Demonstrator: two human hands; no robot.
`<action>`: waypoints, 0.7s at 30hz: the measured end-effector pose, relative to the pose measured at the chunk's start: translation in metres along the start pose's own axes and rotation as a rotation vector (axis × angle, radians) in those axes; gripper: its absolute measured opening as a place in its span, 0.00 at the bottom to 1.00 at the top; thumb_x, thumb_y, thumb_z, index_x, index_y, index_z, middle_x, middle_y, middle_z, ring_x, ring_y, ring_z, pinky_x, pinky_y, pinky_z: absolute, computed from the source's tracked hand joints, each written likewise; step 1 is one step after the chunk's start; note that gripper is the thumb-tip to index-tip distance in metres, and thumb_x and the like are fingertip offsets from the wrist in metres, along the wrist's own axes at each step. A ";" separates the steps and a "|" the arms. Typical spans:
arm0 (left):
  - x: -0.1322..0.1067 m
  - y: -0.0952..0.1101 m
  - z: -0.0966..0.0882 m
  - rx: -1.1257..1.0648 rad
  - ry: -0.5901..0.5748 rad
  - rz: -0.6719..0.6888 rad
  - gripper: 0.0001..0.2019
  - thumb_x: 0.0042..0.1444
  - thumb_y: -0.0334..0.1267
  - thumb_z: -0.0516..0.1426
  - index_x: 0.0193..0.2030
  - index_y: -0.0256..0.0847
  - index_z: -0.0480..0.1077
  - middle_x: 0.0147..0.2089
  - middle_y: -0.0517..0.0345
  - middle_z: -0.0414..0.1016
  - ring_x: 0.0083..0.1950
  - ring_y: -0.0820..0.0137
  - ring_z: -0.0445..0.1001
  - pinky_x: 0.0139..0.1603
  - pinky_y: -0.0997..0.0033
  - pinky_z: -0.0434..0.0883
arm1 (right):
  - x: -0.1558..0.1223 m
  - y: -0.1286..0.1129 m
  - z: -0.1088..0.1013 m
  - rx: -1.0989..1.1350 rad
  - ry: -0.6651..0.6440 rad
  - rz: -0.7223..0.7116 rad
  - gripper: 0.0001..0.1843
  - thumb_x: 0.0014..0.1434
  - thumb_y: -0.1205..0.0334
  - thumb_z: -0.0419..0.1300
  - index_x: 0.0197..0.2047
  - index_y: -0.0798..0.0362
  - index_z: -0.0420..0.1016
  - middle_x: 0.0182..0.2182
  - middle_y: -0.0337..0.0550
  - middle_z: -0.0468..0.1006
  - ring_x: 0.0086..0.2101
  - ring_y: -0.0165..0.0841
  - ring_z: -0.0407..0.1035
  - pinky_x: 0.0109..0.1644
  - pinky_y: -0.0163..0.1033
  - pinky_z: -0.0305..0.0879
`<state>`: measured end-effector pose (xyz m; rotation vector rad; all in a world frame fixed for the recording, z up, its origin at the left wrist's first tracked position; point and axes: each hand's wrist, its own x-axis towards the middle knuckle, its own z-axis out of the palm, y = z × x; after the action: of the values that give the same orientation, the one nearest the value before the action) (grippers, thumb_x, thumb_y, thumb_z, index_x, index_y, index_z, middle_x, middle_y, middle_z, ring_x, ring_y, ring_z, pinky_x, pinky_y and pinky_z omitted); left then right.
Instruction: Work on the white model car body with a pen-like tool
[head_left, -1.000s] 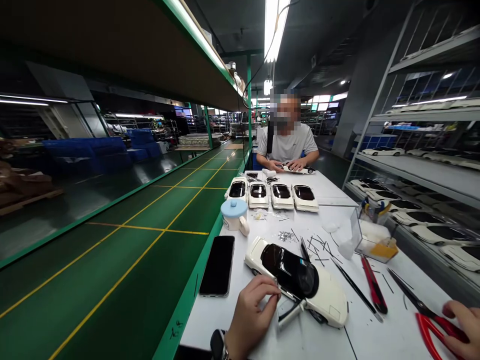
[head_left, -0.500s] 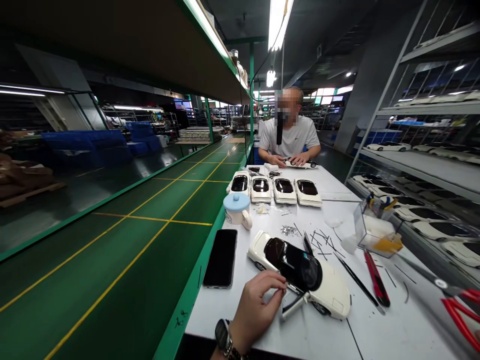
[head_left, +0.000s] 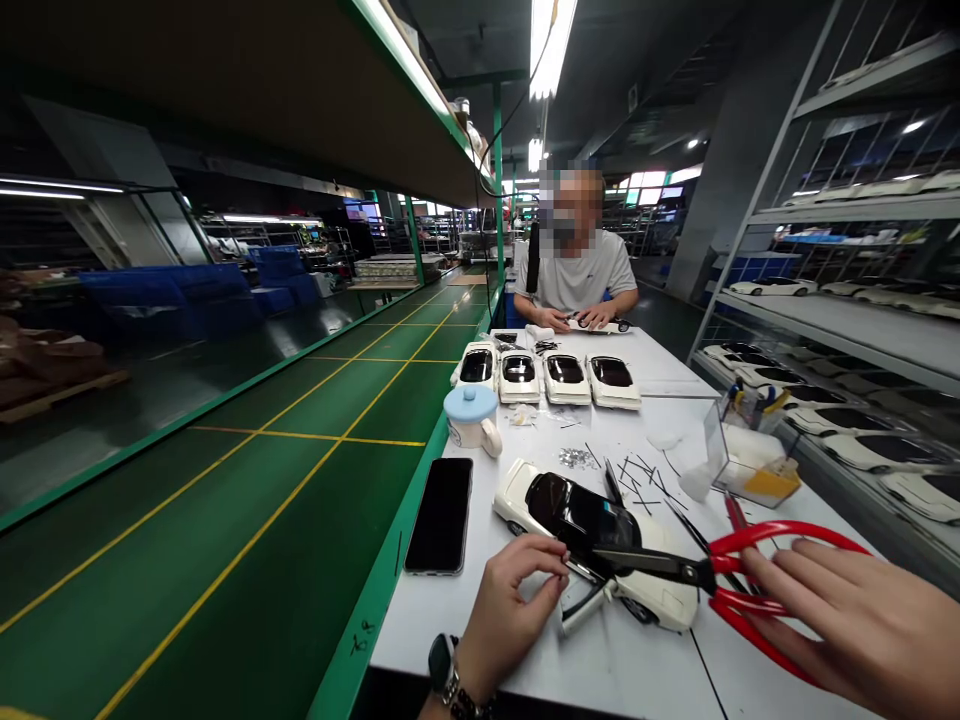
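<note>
**A:** Where do you stand right now?

**B:** You are at the trimming step, as I read it. The car lies on the table dead ahead of you, nose toward 4 o'clock, with its near door swung open toward you. Your left hand sits at the car's 8 o'clock side, thumb and forefinger pinched together at the roof edge. Whether a thin piece is between them is too small to tell.

**A:** And the other hand?

**B:** Your right hand is at 3 o'clock, wrapped through the red loops of the scissors. The blades point toward 9 o'clock and hang over the car's roof, their tips just short of your left fingertips. I cannot tell whether the blades are parted.

**A:** What does the next move call for?

**B:** Probably a small, steady cut. Keep the pinch firm, bring the tips in level, and keep them off the roof and your fingers.

**A:** Anything close by to mind?

**B:** The phone at 10 o'clock, the mug beyond it, loose black strips at 1 o'clock, and a co-worker at 12 o'clock, well apart.
</note>
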<state>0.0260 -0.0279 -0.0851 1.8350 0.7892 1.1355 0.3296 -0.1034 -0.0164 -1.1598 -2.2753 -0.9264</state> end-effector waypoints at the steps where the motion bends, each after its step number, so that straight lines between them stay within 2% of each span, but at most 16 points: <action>1: 0.000 0.000 0.000 -0.003 -0.002 -0.002 0.06 0.55 0.28 0.57 0.33 0.39 0.75 0.44 0.52 0.77 0.46 0.67 0.76 0.50 0.68 0.72 | 0.007 -0.003 0.004 -0.037 -0.025 -0.088 0.13 0.65 0.57 0.49 0.40 0.51 0.73 0.28 0.44 0.76 0.29 0.34 0.69 0.33 0.42 0.61; 3: 0.000 -0.001 0.000 -0.006 -0.005 -0.009 0.05 0.56 0.29 0.57 0.33 0.40 0.75 0.45 0.51 0.77 0.47 0.67 0.76 0.50 0.67 0.73 | 0.015 -0.005 0.011 -0.091 -0.083 -0.205 0.12 0.64 0.59 0.49 0.40 0.53 0.72 0.26 0.44 0.74 0.27 0.35 0.68 0.32 0.43 0.57; 5: 0.000 -0.002 0.000 -0.007 -0.004 -0.014 0.05 0.56 0.29 0.57 0.33 0.40 0.75 0.45 0.51 0.77 0.47 0.67 0.76 0.50 0.67 0.73 | 0.017 -0.005 0.018 -0.096 -0.115 -0.225 0.09 0.63 0.61 0.51 0.40 0.54 0.71 0.26 0.43 0.72 0.28 0.35 0.67 0.33 0.43 0.56; 14: -0.001 -0.004 0.000 -0.010 0.000 -0.008 0.05 0.56 0.29 0.58 0.34 0.41 0.76 0.45 0.51 0.77 0.47 0.66 0.76 0.50 0.66 0.73 | 0.015 -0.014 0.030 -0.074 -0.144 -0.203 0.11 0.59 0.72 0.50 0.42 0.54 0.70 0.27 0.42 0.72 0.28 0.34 0.66 0.34 0.41 0.54; 21: -0.001 -0.003 0.000 -0.006 -0.007 -0.008 0.06 0.56 0.29 0.57 0.34 0.41 0.76 0.45 0.53 0.77 0.47 0.67 0.76 0.50 0.68 0.73 | 0.014 -0.019 0.031 -0.086 -0.138 -0.223 0.10 0.59 0.72 0.50 0.41 0.55 0.69 0.26 0.41 0.71 0.26 0.34 0.65 0.33 0.42 0.56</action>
<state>0.0258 -0.0272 -0.0880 1.8287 0.7876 1.1241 0.3040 -0.0810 -0.0360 -1.0491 -2.5378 -1.0664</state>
